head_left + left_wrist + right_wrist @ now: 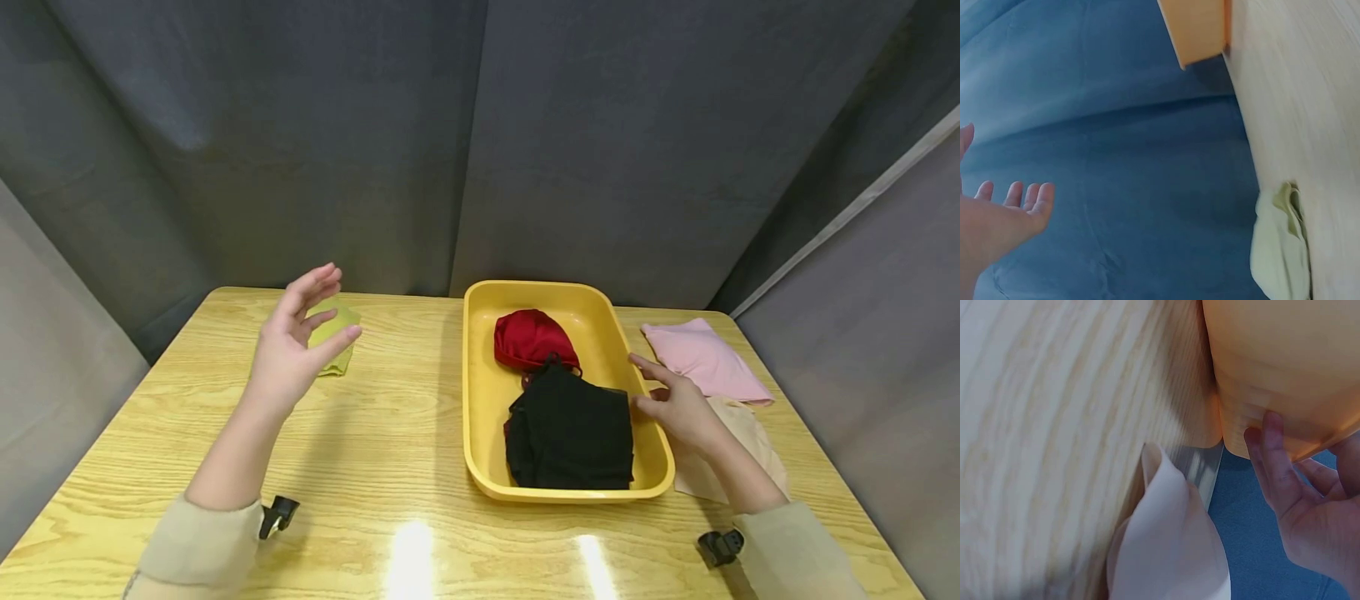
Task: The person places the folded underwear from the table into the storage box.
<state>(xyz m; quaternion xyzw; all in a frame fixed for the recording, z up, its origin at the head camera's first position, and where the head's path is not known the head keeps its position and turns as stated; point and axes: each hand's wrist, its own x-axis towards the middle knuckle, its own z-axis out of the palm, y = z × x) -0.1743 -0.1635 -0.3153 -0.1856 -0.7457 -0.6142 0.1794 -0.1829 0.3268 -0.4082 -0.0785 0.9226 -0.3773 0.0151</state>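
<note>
My left hand (pixel 285 342) is raised above the left side of the table, fingers and thumb spread apart with nothing between them. Behind it lies a yellow-green folded cloth (pixel 342 337), partly covered by the hand in the head view. On the right, my right hand (pixel 678 408) holds the side of a yellow plastic bin (pixel 472 400). Thumb and index finger lie at its rim, while in the right wrist view other fingertips (pixel 1273 422) rest against the outer wall. Inside the bin, a black folded garment (pixel 573 429) overlaps a bunched red cloth (pixel 532 340).
Right of the bin lie a pink folded cloth (pixel 705 358) and a beige cloth (pixel 750 446), the latter partly under my right forearm. Grey curtains (pixel 480 142) hang behind the wooden table (pixel 390 400) and along both sides.
</note>
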